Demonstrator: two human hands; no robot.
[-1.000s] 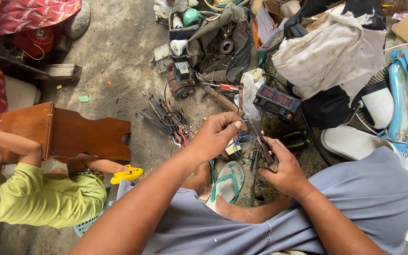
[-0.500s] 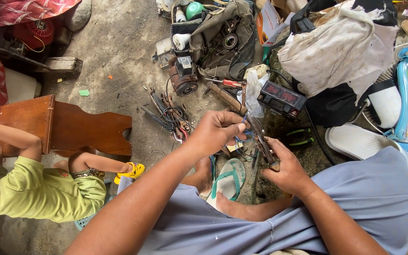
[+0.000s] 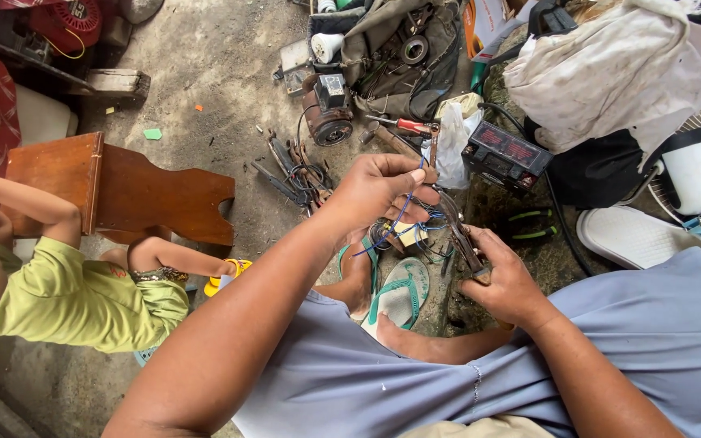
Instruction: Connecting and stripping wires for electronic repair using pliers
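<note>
My left hand [image 3: 383, 191] pinches a thin blue wire [image 3: 391, 227] between thumb and fingers, and the wire hangs down in a loop below it. My right hand [image 3: 506, 280] grips a pair of rusty pliers [image 3: 458, 234] whose jaws point up toward the left hand's fingertips. A small coil part with more blue wires [image 3: 403, 235] lies on the ground just under both hands. My feet in green flip-flops [image 3: 399, 294] rest below them.
A small person in a green shirt [image 3: 75, 296] sits at the left beside a tipped wooden stool [image 3: 123, 191]. Loose hand tools [image 3: 294, 174], a small motor [image 3: 328, 109], a black battery [image 3: 506, 156] and an open tool bag [image 3: 399, 57] litter the concrete floor.
The view has shifted slightly. My left hand has raised the blue wire a little toward the pliers' jaws. The small person at the left has drawn the legs in.
</note>
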